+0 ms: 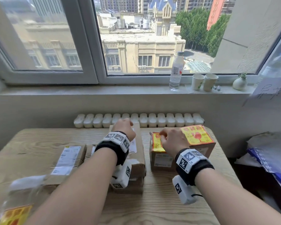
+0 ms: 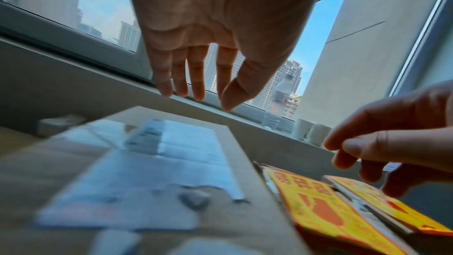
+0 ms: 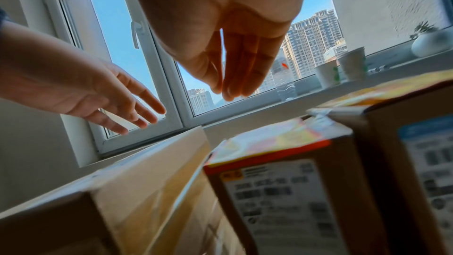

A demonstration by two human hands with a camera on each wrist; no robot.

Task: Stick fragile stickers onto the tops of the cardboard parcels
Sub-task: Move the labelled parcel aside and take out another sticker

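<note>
On the wooden surface [image 1: 161, 207] under the window, several cardboard parcels stand in a loose row. The left hand [image 1: 124, 129] hovers above the tall middle parcel [image 1: 137, 159], whose top carries only a white shipping label; the fingers [image 2: 197, 77] point down, straight and slightly spread, with nothing in their grip. The right hand [image 1: 173, 142] is over the smaller parcel [image 1: 162, 159] just to the right, which already bears a yellow and red fragile sticker [image 1: 156, 144] on its top. In the right wrist view its fingers [image 3: 245, 69] hang down close together beside the thumb, relaxed and holding nothing, clear of the sticker. A third parcel [image 1: 201, 148] stands touching that one on its far right, with a second fragile sticker [image 1: 195, 133] on top. Two flatter parcels [image 1: 68, 159] with white labels lie to the left. At the near left corner a blurred sheet of yellow stickers [image 1: 15, 215] shows. On the windowsill [image 1: 88, 90] stand a water bottle [image 1: 176, 72], two paper cups [image 1: 203, 82] and a small white vase [image 1: 239, 82].
</note>
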